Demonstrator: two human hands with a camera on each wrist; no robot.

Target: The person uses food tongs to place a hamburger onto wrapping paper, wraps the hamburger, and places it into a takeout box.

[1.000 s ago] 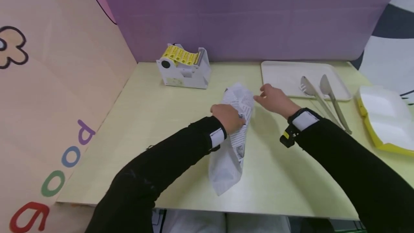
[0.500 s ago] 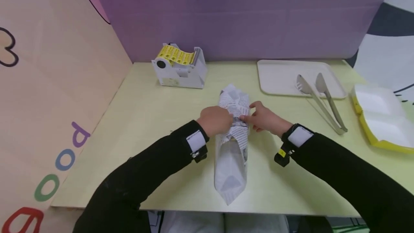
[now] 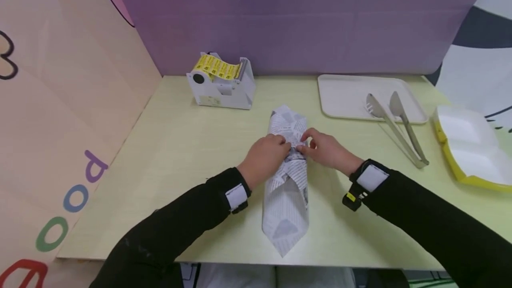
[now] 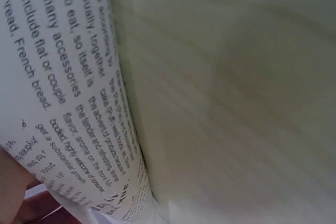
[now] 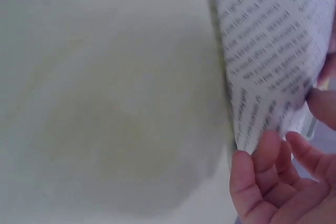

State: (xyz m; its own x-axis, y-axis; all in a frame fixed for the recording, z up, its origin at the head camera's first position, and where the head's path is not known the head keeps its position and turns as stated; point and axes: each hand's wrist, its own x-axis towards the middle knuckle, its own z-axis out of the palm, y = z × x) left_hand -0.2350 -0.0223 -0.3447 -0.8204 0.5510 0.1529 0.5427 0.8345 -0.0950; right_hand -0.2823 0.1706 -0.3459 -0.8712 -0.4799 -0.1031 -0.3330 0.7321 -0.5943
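My left hand [image 3: 264, 160] and right hand [image 3: 326, 149] pinch the folds of the paper-wrapped parcel [image 3: 287, 181] at its middle. It lies mid-worktop [image 3: 180, 146], its pointed tip just short of the near edge. Bare worktop lies left; the tongs [image 3: 396, 126] and tray [image 3: 348, 97] sit far right, the tape dispenser [image 3: 220, 81] far left.

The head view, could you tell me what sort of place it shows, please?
Probably a mock food-wrapping station: a table screened by coloured boards, where both hands fold a printed paper wrap. A label dispenser, a tray with tongs and a takeaway box stand around.
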